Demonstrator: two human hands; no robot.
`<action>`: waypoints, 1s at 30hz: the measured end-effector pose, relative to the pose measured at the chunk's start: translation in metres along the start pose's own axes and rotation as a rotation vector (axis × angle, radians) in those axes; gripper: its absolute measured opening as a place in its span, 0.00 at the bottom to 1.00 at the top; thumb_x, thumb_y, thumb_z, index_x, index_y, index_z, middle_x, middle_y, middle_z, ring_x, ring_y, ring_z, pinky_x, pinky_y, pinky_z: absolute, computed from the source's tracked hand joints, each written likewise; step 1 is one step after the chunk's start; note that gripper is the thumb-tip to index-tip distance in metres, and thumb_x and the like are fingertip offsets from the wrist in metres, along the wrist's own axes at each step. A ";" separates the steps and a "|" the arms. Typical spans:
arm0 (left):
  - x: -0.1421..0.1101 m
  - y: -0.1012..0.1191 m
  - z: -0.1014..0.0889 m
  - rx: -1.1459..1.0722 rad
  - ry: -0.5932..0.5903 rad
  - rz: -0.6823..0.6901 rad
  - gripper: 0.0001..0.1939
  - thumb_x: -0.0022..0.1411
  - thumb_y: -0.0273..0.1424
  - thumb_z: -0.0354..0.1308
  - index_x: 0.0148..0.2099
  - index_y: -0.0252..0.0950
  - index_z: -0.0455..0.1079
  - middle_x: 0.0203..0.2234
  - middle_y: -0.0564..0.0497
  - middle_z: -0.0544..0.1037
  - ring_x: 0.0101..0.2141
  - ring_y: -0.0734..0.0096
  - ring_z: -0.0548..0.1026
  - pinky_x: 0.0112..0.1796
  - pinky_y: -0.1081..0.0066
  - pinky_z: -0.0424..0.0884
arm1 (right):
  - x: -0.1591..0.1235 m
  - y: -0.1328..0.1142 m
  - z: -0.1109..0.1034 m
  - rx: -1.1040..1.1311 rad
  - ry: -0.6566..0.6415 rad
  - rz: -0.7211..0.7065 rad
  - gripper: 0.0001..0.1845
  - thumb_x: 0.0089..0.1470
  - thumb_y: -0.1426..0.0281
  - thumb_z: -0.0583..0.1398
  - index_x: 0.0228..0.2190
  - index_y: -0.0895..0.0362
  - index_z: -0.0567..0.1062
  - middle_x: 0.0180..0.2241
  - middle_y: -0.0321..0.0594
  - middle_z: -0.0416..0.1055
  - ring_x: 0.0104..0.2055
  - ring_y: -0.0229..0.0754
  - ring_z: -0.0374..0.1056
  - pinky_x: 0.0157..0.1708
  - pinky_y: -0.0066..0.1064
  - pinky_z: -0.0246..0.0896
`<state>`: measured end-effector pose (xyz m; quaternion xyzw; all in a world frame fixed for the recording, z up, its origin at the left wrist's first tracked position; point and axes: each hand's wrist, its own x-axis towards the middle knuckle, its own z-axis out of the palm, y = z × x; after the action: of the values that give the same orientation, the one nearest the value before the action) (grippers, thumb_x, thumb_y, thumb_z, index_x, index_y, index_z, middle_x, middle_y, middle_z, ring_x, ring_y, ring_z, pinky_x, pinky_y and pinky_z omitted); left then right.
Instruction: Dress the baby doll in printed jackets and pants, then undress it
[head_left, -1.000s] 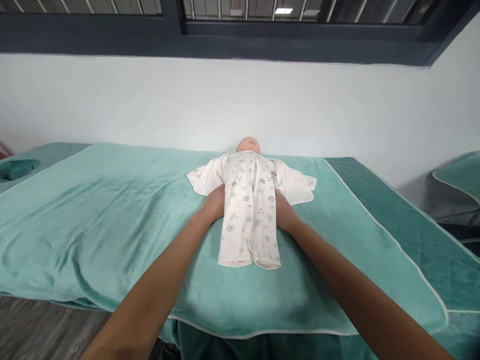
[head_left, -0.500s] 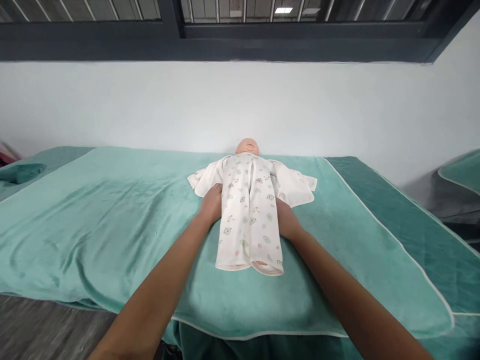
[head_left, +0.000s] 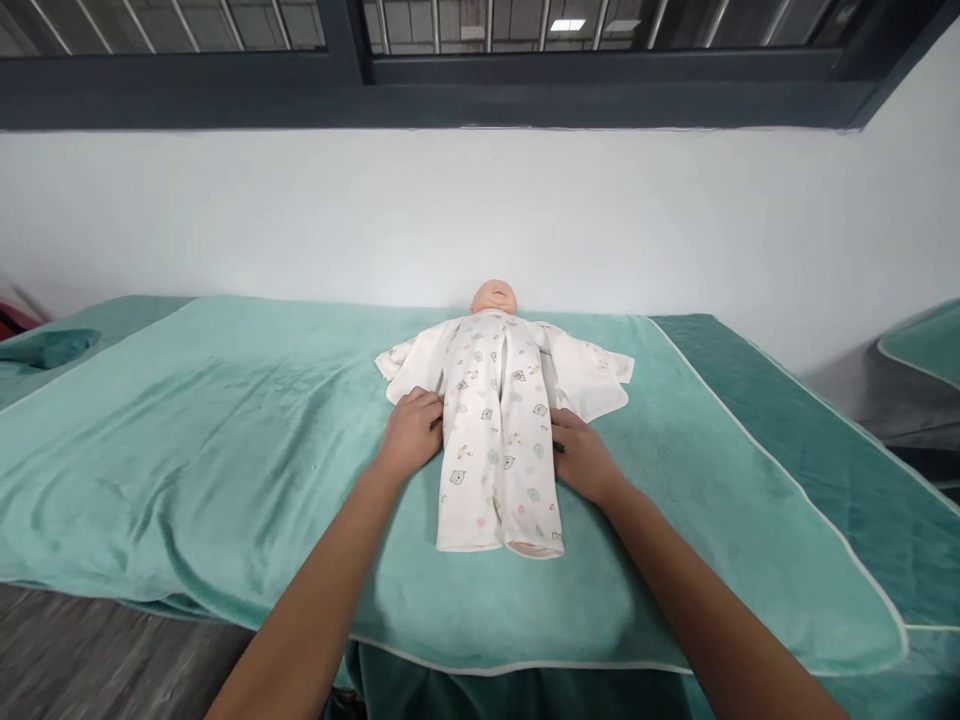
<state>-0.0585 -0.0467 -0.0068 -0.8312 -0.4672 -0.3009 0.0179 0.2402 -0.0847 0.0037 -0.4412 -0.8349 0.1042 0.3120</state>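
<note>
Here, left hand, right hand half-curled at two sides of one trouser pair, grip contents unclear; one doll.

behind doll: 1 wall | beside trousers: 2 hands | passage: between forearms

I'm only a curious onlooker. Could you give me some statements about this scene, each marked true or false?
1. The doll's head is at the end nearest the wall. True.
2. The baby outfit is plain, with no pattern. False: small pictures are printed on it.
3. The left hand and right hand are on opposite sides of the outfit's legs. True.
4. The blanket under the outfit is red. False: it is green.
5. The outfit's sleeves are folded together. False: they are spread outward.
</note>
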 end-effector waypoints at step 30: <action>0.005 -0.001 -0.001 -0.483 0.152 -0.425 0.12 0.53 0.25 0.48 0.26 0.39 0.72 0.26 0.53 0.78 0.31 0.67 0.74 0.37 0.68 0.69 | 0.042 0.072 -0.058 0.013 0.295 0.926 0.11 0.43 0.63 0.64 0.29 0.57 0.76 0.35 0.47 0.76 0.44 0.56 0.72 0.45 0.42 0.63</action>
<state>-0.0576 -0.0426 -0.0031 -0.6704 -0.5427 -0.4612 -0.2082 0.3066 -0.0143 0.0351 -0.7746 -0.4969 0.1736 0.3506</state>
